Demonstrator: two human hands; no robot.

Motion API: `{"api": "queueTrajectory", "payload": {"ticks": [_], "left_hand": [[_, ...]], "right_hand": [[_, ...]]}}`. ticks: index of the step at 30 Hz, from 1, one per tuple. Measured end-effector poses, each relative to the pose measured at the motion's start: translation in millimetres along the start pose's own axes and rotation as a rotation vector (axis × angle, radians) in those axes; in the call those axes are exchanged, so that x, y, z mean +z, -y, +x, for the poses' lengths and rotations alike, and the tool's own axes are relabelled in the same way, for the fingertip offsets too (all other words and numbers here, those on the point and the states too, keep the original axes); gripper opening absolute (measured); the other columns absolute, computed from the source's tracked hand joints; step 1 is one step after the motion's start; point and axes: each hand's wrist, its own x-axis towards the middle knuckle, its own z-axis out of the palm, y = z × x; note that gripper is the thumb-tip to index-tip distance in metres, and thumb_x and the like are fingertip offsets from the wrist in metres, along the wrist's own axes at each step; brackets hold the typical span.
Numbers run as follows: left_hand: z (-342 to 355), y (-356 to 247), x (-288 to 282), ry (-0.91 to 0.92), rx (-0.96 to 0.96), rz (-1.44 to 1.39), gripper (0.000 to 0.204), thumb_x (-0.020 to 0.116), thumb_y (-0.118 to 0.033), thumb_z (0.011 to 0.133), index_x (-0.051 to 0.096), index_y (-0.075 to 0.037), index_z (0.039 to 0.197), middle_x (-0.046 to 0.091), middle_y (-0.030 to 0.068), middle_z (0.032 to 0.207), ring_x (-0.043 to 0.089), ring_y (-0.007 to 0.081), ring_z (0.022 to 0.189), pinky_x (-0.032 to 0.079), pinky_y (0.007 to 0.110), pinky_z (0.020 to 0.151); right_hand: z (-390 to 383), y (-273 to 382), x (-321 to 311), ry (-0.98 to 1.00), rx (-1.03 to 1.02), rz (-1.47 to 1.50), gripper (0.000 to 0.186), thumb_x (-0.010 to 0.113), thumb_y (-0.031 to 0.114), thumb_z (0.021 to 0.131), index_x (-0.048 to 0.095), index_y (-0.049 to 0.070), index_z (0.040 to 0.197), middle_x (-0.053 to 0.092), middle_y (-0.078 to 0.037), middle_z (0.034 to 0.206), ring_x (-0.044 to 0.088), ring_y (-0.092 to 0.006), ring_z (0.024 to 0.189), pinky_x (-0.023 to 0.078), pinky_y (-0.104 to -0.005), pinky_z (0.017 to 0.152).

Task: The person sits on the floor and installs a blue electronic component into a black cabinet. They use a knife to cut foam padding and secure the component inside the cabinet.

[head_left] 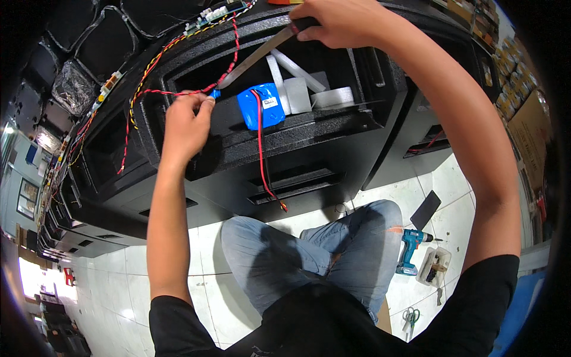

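- Blue piece [215,93]: small, at the left fingertips, above the left part of the recess in the black housing [321,134]. Its exact kind cannot be told at this size.
- Red-and-black twisted wire [236,44]: runs down from the circuit board [217,14] to the left fingertips. Judged light and limp; best held close to the blue piece, without strain on the board end.
- Left grip [189,122]: thumb and fingers pinched on the blue piece beside the wire.
- Metal blade [262,58]: long, flat, tip at or just beside the blue piece; contact cannot be confirmed. Judged stiff and possibly sharp; to be taken by the dark handle [306,24], fingers off the edge.
- Right grip [339,22]: closed around that handle.
- Blue wrapped pack [248,109]: in the recess, its red and black leads hanging over the front. Judged fairly heavy and smooth-skinned; to be lifted by the body, never the leads.
- Pale foam blocks [297,95]: right of the pack; judged light and soft.
- Floor, right side: cordless drill [408,253], open tray [424,272], scissors [410,318].
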Motion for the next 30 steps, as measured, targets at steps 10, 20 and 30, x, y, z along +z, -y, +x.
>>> {"api": "queueTrajectory", "payload": {"ticks": [10,20,30], "left_hand": [[-8,2,33,0.014,0.114,-0.353,0.021,0.073,-0.009,0.088,0.075,0.001,0.107,0.072,0.0143,0.108,0.071,0.0259,0.1,0.055,0.033,0.091],[43,-14,25,0.26,0.512,0.091,0.02,0.076,-0.016,0.089,0.074,-0.005,0.106,0.071,0.0085,0.095,0.066,0.0233,0.097,0.051,0.036,0.087],[41,-17,38,0.15,0.642,0.119,0.01,0.07,-0.006,0.091,0.063,0.0,0.095,0.064,0.0151,0.087,0.066,0.0345,0.083,0.054,0.042,0.072]], "right_hand": [[-44,-1,10,-0.032,0.168,-0.005,0.021,0.073,0.029,0.091,0.077,0.016,0.106,0.073,-0.013,0.092,0.072,-0.0342,0.089,0.056,-0.046,0.081],[-132,35,-30,-0.199,0.432,0.324,0.034,0.074,0.024,0.093,0.071,-0.001,0.117,0.068,-0.016,0.087,0.064,-0.0268,0.075,0.049,-0.0357,0.072],[-196,70,-34,-0.237,0.579,0.432,0.032,0.075,0.019,0.092,0.07,0.0,0.117,0.065,-0.011,0.087,0.061,-0.0196,0.078,0.045,-0.031,0.072]]}}
